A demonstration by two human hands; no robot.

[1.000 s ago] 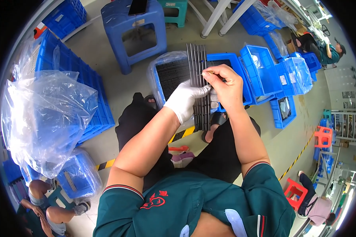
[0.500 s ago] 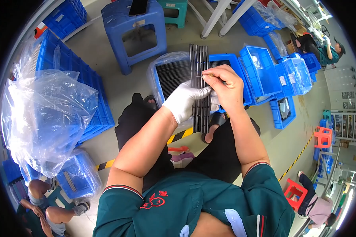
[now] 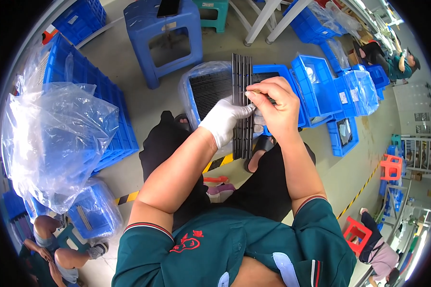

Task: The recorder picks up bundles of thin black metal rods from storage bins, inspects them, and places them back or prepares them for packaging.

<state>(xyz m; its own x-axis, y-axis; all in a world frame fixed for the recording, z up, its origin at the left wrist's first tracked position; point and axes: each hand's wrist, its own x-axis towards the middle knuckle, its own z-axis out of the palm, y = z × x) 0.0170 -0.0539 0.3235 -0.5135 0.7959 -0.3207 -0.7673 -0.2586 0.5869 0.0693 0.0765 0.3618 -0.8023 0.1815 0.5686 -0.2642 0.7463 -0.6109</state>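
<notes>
My left hand [image 3: 223,118], in a white glove, is closed around a bundle of several long, narrow black strips [image 3: 243,137]. The strips stand nearly upright in the view, side by side, with small marks spaced along them. Bare and pinched, my right hand [image 3: 281,106] holds a thin, brownish pin-like tool [image 3: 255,91] between thumb and fingertips. Its tip meets the right-hand part of the bundle, just above my gloved thumb. Exactly what the tip touches is too small to make out. Below the bundle, more black strips [image 3: 207,95] lie in rows in a plastic-lined bin.
A blue bin [image 3: 299,107] sits right of my hands, with more blue bins [image 3: 316,86] beyond it. A blue stool [image 3: 151,28] stands ahead. Stacked blue crates [image 3: 115,110] and a clear plastic bag [image 3: 57,138] are at left. Other people sit or bend at the edges.
The strip bundle and both hands have shifted very slightly to the right. My grips look the same, and the tool stays at the strips.
</notes>
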